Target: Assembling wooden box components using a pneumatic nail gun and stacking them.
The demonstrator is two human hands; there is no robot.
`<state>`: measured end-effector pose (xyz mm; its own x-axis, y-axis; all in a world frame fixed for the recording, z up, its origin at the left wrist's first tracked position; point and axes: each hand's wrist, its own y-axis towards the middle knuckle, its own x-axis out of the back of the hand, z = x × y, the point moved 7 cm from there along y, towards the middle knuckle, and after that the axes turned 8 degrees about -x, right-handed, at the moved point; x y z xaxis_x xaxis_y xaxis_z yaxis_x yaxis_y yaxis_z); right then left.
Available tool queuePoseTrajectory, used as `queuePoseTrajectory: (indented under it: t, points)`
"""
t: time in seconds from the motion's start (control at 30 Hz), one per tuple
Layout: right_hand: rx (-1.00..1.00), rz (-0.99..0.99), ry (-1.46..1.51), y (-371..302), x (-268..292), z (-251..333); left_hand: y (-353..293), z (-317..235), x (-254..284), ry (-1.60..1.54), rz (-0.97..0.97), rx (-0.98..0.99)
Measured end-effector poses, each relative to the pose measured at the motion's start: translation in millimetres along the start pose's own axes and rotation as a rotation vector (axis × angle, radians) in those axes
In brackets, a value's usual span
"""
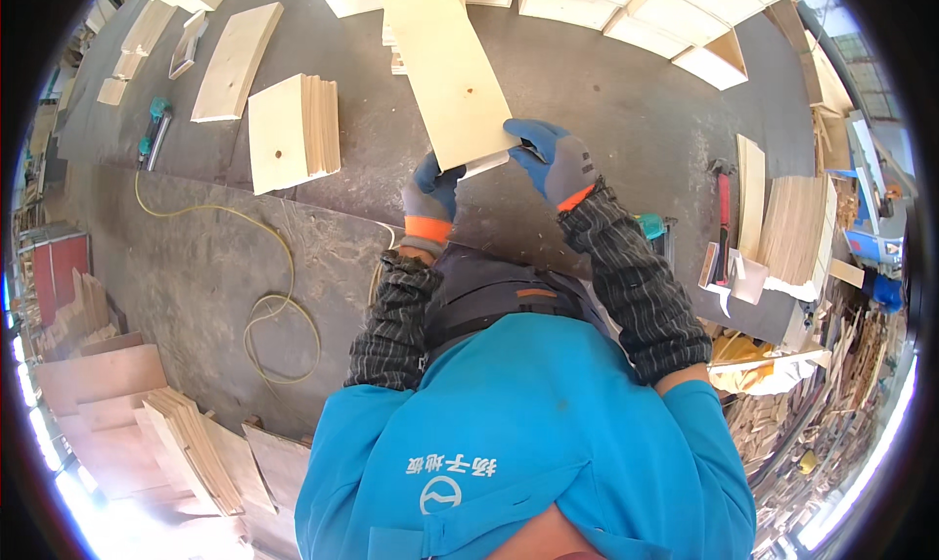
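Note:
A long pale wooden board (452,76) stretches away from me over the dark worktable. My left hand (430,193), in a blue and grey glove with an orange band, is closed on its near left corner. At the near right corner my right hand (553,159), gloved the same way, grips the edge between thumb and fingers. Beneath the near end a pale strip shows, perhaps another piece of wood; the board hides most of it. A short stack of boards (394,46) is partly covered by the board's left side.
Left of the hands stand a stack of boards (284,134) and a teal nail gun (155,130) with a yellow hose (290,257). Open wooden boxes (646,17) line the far side. A red-handled hammer (723,218) and stacked panels (794,227) lie at right.

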<state>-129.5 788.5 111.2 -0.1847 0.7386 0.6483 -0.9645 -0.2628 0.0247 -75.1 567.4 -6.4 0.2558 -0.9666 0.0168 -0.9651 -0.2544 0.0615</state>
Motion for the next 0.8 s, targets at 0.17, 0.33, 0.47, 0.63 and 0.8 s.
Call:
queuePoseTrajectory:
  t: [0.17,0.33,0.47,0.63,0.8]
  points:
    - [-0.025,-0.021,0.045,2,-4,-9,4,-9,4,-0.001,0.085,0.026]
    - [-0.045,0.01,0.075,2,-3,-14,5,-15,6,0.093,0.175,-0.011]
    - [-0.014,0.04,-0.014,-3,1,-5,4,-14,6,0.057,0.199,-0.003]
    - [0.122,-0.016,-0.128,-6,1,0,1,-14,5,0.034,0.16,0.054]
    - [0.139,0.082,-0.378,-9,-8,-7,-8,-61,21,0.244,-0.05,-0.174]
